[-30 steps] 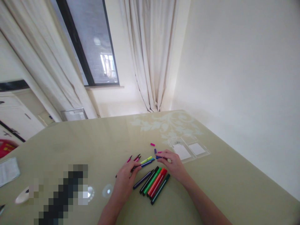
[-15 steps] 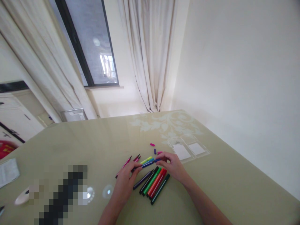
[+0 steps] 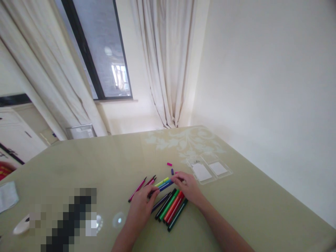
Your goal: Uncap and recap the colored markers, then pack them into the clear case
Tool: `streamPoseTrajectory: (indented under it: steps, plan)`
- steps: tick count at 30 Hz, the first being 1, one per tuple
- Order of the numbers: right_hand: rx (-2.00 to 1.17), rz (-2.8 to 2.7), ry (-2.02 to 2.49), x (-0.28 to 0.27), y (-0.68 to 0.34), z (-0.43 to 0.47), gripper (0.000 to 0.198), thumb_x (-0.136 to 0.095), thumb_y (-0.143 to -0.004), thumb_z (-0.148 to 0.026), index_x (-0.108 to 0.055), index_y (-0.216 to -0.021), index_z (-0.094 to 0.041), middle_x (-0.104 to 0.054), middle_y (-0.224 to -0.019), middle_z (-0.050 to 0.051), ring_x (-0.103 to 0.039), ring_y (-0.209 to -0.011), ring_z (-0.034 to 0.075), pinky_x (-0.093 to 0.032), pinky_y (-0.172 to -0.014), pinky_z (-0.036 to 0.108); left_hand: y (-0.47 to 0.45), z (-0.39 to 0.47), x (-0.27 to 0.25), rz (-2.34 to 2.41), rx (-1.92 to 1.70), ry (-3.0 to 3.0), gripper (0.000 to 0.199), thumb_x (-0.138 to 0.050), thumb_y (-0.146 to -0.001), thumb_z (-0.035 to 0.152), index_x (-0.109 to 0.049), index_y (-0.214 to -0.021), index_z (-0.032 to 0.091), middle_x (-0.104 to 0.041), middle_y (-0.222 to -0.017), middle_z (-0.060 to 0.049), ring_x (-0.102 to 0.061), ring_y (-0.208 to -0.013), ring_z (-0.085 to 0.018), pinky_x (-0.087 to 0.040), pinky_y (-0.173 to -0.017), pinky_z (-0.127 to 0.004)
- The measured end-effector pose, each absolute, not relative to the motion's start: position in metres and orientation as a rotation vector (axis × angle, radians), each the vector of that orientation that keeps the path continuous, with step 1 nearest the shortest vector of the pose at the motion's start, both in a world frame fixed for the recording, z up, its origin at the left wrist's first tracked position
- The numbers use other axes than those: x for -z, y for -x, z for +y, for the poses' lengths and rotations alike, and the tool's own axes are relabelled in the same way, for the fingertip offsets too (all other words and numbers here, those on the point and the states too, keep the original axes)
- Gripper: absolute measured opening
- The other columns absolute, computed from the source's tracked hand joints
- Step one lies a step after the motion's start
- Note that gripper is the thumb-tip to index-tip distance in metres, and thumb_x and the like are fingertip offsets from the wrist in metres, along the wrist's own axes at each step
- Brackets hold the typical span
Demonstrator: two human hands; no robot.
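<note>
My left hand [image 3: 141,203] is closed round the rear of a dark blue marker [image 3: 166,186], which slants up to the right. The thumb and fingers of my right hand [image 3: 191,187] pinch its blue cap end. A yellow marker [image 3: 162,182] and a light blue one lie just behind it. Left of these are uncapped magenta markers [image 3: 137,189] with dark tips. In front, side by side, lie a dark purple marker [image 3: 160,203], a black one [image 3: 166,204], a green one [image 3: 168,208], red-orange ones [image 3: 173,207] and a dark green one [image 3: 178,215].
Loose on the table [image 3: 105,168] beyond my hands are a pink cap [image 3: 169,164] and a purple cap [image 3: 172,172]; another pink cap is partly behind my right hand. An opened clear plastic case [image 3: 206,182] with white inserts lies to the right. A folded cloth [image 3: 8,196] is far left.
My right hand has moved slightly left, bringing the blue cap up to the blue marker's tip. The view has shifted slightly; the other markers lie as before.
</note>
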State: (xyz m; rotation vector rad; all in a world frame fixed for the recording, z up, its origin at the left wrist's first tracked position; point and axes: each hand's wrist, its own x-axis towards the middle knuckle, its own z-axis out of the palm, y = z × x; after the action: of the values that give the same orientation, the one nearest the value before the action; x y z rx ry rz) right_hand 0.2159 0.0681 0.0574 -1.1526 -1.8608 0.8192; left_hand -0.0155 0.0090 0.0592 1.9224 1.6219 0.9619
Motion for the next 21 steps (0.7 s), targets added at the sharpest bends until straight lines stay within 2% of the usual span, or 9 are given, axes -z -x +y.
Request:
streamPoseTrajectory:
  steps: [3, 6, 11, 16, 21]
  plan:
    - [-0.375, -2.058, 1.286, -0.055, -0.215, 0.073, 0.029, -0.051, -0.102, -0.019, -0.073, -0.119, -0.024, -0.073, -0.118, 0.009, -0.062, -0.111, 0.026, -0.046, -0.098, 0.041, 0.017, 0.007, -0.058, 1.722, -0.878, -2.073, 0.023, -0.053, -0.097, 0.035, -0.074, -0.097, 0.026, -0.077, -0.104, -0.005, -0.07, -0.097, -0.027, -0.053, -0.092, -0.042]
    - [-0.123, -2.212, 1.388, -0.05, -0.214, 0.076, 0.041, -0.055, -0.097, -0.01, -0.067, -0.131, -0.029, -0.066, -0.137, 0.008, -0.056, -0.122, 0.029, -0.04, -0.101, 0.045, 0.019, 0.007, -0.058, 1.757, -0.801, -2.172, 0.021, -0.053, -0.096, 0.031, -0.073, -0.097, 0.025, -0.075, -0.111, -0.007, -0.067, -0.109, -0.029, -0.049, -0.101, -0.047]
    - [-0.059, -2.275, 1.402, -0.045, -0.215, 0.076, 0.023, -0.058, -0.099, -0.017, -0.073, -0.112, -0.029, -0.075, -0.111, 0.005, -0.058, -0.111, 0.027, -0.037, -0.098, 0.044, 0.021, 0.005, -0.066, 1.746, -0.736, -2.17, 0.012, -0.062, -0.092, 0.031, -0.073, -0.091, 0.025, -0.073, -0.11, -0.007, -0.065, -0.113, -0.03, -0.049, -0.102, -0.048]
    - [-0.107, -2.247, 1.462, -0.05, -0.215, 0.077, 0.013, -0.061, -0.097, -0.016, -0.071, -0.095, -0.024, -0.075, -0.101, 0.005, -0.059, -0.107, 0.028, -0.036, -0.097, 0.045, 0.025, 0.002, -0.072, 1.63, -0.583, -2.155, 0.008, -0.074, -0.084, 0.035, -0.075, -0.083, 0.027, -0.073, -0.105, -0.006, -0.066, -0.112, -0.032, -0.049, -0.101, -0.049]
    - [-0.397, -2.067, 1.302, -0.059, -0.216, 0.071, 0.014, -0.057, -0.098, -0.02, -0.069, -0.101, -0.023, -0.073, -0.103, 0.006, -0.063, -0.102, 0.024, -0.043, -0.095, 0.041, 0.025, 0.002, -0.073, 1.643, -0.641, -2.135, 0.01, -0.069, -0.085, 0.033, -0.076, -0.081, 0.026, -0.074, -0.1, -0.007, -0.069, -0.105, -0.031, -0.053, -0.095, -0.046]
